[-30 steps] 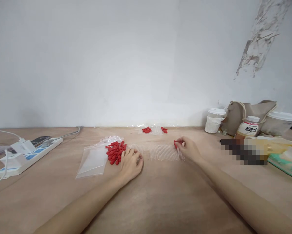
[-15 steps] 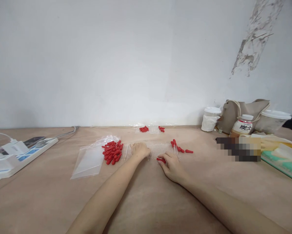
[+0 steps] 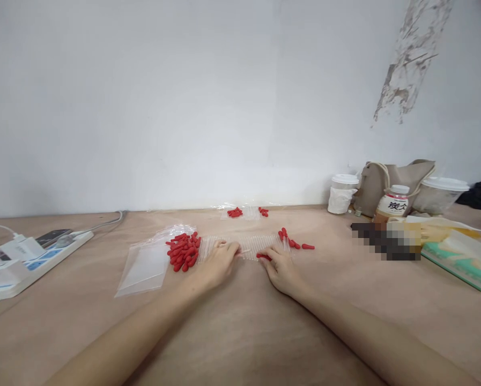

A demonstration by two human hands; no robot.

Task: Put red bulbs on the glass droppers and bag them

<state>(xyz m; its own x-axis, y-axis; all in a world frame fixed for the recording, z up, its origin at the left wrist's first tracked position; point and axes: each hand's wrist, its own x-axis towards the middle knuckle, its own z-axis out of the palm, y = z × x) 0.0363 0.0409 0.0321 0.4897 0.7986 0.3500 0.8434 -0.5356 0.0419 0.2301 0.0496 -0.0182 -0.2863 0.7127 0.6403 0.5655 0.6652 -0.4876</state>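
Observation:
My right hand (image 3: pixel 281 271) is closed on a red rubber bulb (image 3: pixel 263 257), pinched between thumb and fingertips. My left hand (image 3: pixel 220 262) has its fingers closed on a thin clear dropper tube (image 3: pixel 245 251), whose end points toward the bulb. Tube and bulb are apart. Beneath and beyond both hands lies a row of clear dropper tubes (image 3: pixel 260 245), side by side on the brown table covering. A heap of red rubber bulbs (image 3: pixel 183 252) is left of the row. Several more red bulbs (image 3: pixel 284 234) lie at its right end.
Clear zip bags (image 3: pixel 141 268) lie left of the heap. Against the wall is a bag with tubes and red bulbs (image 3: pixel 235 213). A power strip (image 3: pixel 63 257) is at far left. Lidded cups (image 3: pixel 342 195), a bottle (image 3: pixel 393 206) and a tissue pack (image 3: pixel 457 260) stand right.
My left hand has drawn back from the row toward me, and a tube now shows at its fingertips. My right hand still holds the red bulb near the same spot. The view shifted slightly.

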